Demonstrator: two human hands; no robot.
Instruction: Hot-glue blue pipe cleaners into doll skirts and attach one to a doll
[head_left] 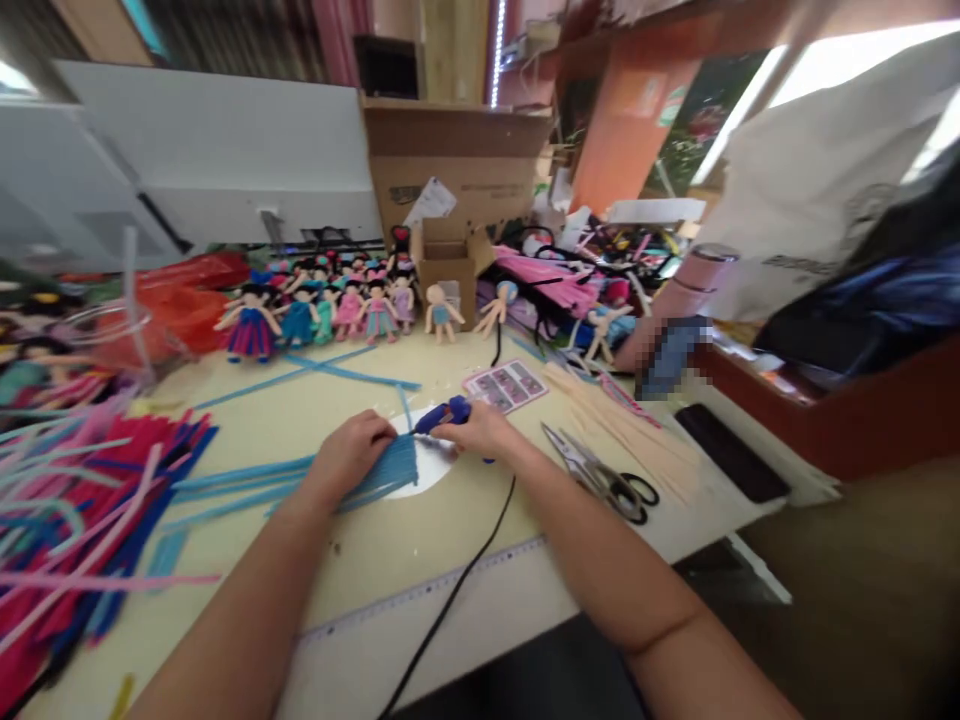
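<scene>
My right hand (480,430) is wrapped round a dark blue glue gun (444,413), whose black cord (465,580) trails toward the table's front edge. The gun's tip points left, at the upper edge of a flat row of blue pipe cleaners (397,466) laid side by side. My left hand (352,450) is closed on that row from the left, fingertips close to the tip. Under the row lies a white round sheet (435,462). Long blue stems run out to the left beneath my left hand. Whether fresh glue is on them is too small to tell.
Scissors (600,475) and beige pipe cleaners (615,420) lie on the right, a picture card (506,385) behind my right hand. Piled pink and blue pipe cleaners (112,510) cover the left. Several dolls (349,310) and a small cardboard box (446,265) stand at the back.
</scene>
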